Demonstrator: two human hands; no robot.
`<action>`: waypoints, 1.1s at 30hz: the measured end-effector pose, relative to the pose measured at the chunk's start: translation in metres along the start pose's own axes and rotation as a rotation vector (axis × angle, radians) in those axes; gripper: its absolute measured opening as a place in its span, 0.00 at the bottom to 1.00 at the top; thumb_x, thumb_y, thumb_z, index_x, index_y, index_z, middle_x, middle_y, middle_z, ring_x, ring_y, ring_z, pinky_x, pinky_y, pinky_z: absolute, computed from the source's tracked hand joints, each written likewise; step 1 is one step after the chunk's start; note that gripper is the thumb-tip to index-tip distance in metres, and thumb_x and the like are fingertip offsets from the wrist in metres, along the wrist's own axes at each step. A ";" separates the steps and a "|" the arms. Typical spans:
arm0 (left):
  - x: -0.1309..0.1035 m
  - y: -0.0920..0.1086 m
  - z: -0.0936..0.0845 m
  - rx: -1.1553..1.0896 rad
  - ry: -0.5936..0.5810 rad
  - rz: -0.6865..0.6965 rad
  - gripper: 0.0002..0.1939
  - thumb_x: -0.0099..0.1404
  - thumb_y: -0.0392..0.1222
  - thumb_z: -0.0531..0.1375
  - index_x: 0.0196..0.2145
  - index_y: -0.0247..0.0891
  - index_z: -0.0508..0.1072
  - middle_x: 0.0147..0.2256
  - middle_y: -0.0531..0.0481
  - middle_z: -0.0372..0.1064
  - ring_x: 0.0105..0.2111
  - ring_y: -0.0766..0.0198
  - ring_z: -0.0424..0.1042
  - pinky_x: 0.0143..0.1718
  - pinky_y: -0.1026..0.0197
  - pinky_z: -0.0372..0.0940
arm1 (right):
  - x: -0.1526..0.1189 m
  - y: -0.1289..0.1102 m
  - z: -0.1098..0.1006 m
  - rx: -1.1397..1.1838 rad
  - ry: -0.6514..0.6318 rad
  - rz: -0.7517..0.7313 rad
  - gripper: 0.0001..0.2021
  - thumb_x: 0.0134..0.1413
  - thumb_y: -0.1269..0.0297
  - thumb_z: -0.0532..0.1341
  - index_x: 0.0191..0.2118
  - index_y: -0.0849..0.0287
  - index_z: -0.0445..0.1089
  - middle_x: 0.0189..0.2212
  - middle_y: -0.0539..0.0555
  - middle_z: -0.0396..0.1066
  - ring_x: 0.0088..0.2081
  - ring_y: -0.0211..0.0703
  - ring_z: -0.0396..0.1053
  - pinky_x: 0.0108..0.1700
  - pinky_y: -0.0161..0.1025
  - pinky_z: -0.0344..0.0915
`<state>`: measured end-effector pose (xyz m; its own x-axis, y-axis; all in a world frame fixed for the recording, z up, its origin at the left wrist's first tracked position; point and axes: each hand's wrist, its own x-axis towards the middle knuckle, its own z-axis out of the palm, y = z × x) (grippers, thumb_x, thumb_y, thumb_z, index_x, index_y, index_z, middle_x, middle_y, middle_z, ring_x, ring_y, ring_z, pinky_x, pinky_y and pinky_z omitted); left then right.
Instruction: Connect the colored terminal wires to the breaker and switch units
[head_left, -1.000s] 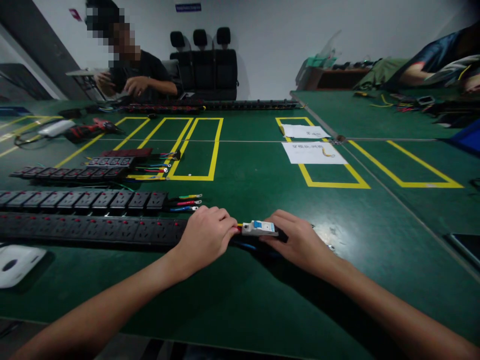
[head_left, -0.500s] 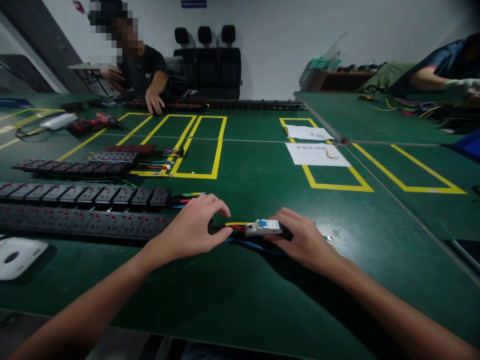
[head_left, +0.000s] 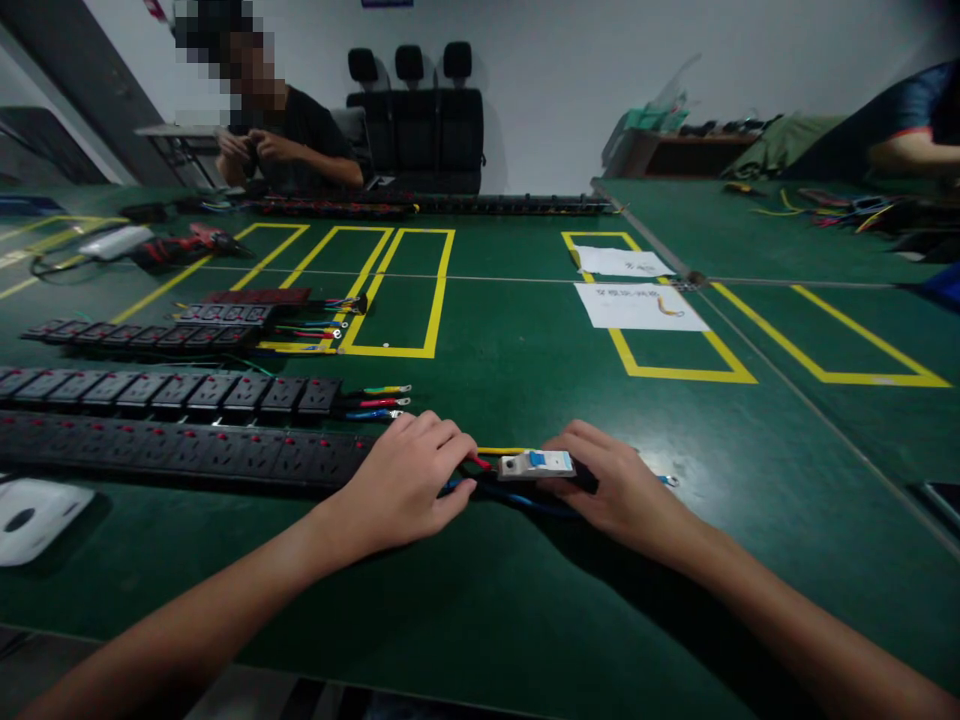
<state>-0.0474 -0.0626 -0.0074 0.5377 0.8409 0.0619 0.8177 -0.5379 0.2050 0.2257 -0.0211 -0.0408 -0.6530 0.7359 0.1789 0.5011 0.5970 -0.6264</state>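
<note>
A white circuit breaker with a blue switch (head_left: 536, 464) is held at its right end by my right hand (head_left: 611, 478). My left hand (head_left: 416, 480) is closed around the wires at the end of the long black socket strip (head_left: 247, 452). A red wire (head_left: 478, 462) comes out from its fingers and points at the breaker's left end. Behind the breaker runs a yellow wire (head_left: 506, 450); a blue wire (head_left: 525, 500) passes below it. One blue wire end with a ring terminal (head_left: 670, 481) shows beyond my right hand.
More socket strips (head_left: 225, 393) with ring-ended wires lie at the left. Paper sheets (head_left: 637, 306) lie on the taped green table (head_left: 510, 590). A white device (head_left: 37, 520) is near left. One person (head_left: 311, 130) sits across the table, another person's arm (head_left: 911, 150) is far right.
My left hand has moved right and closed on the wires. The breaker and my right hand have shifted slightly right. The person across has brought both hands together.
</note>
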 end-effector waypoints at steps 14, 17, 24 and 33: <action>0.006 0.003 0.012 0.092 0.102 0.039 0.08 0.74 0.43 0.58 0.45 0.40 0.75 0.41 0.49 0.72 0.41 0.56 0.68 0.38 0.54 0.57 | -0.002 0.003 -0.002 -0.029 -0.016 -0.016 0.06 0.62 0.73 0.61 0.44 0.58 0.71 0.40 0.56 0.70 0.38 0.44 0.71 0.40 0.40 0.67; 0.005 0.002 0.014 0.101 0.110 0.058 0.08 0.75 0.42 0.57 0.45 0.39 0.75 0.41 0.49 0.72 0.40 0.56 0.68 0.38 0.54 0.57 | -0.002 0.004 -0.004 -0.034 -0.032 0.006 0.07 0.62 0.72 0.62 0.45 0.58 0.71 0.42 0.56 0.70 0.39 0.44 0.71 0.41 0.41 0.67; 0.006 0.001 0.015 0.115 0.139 0.083 0.09 0.76 0.37 0.55 0.46 0.37 0.74 0.39 0.47 0.72 0.38 0.56 0.68 0.38 0.55 0.57 | -0.005 0.009 -0.019 -0.181 -0.055 -0.007 0.07 0.59 0.71 0.66 0.43 0.58 0.72 0.38 0.55 0.72 0.40 0.48 0.68 0.40 0.41 0.65; 0.011 0.000 0.017 0.096 0.123 0.071 0.09 0.74 0.34 0.55 0.45 0.37 0.75 0.40 0.46 0.72 0.38 0.57 0.68 0.37 0.56 0.58 | -0.007 0.016 -0.038 -0.193 -0.110 0.035 0.08 0.59 0.71 0.66 0.43 0.57 0.71 0.40 0.54 0.71 0.42 0.47 0.68 0.42 0.41 0.64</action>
<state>-0.0376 -0.0541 -0.0233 0.5700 0.7986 0.1933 0.7978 -0.5942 0.1024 0.2599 -0.0040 -0.0229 -0.6860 0.7243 0.0691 0.6173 0.6296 -0.4719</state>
